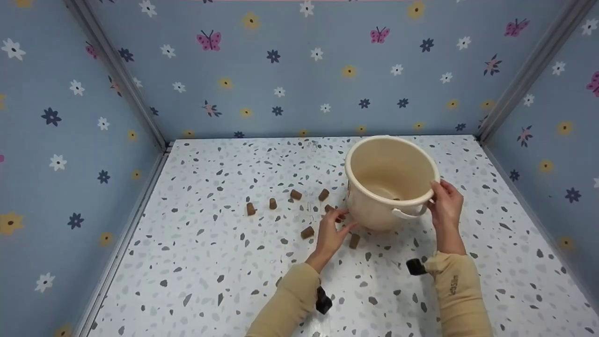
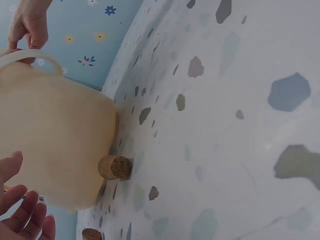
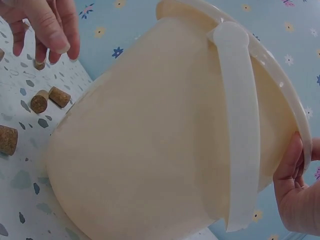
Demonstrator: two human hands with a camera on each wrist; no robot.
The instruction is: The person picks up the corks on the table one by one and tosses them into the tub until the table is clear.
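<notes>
A cream plastic bucket point(image 1: 369, 206) stands towards the right of the speckled table, its mouth facing up and its white handle point(image 3: 241, 125) hanging down the near side. My right hand point(image 1: 448, 206) pinches the bucket's rim on the right, thumb outside the wall in the right wrist view. To the bucket's left, low by its wall, is my left hand point(image 1: 330, 236), fingers spread and nothing held in them. A brown cork point(image 1: 329, 208) lies just beyond those fingertips, partly covered. Another cork point(image 1: 354, 241) lies at the bucket's near side, right of the left thumb.
Several more corks are scattered left of the bucket, among them one nearer cork point(image 1: 307, 232) and a far-left cork point(image 1: 251, 208). Blue flowered panels point(image 1: 299, 70) enclose the table at the back and both sides. Inside the bucket, a small dark spot shows near the bottom.
</notes>
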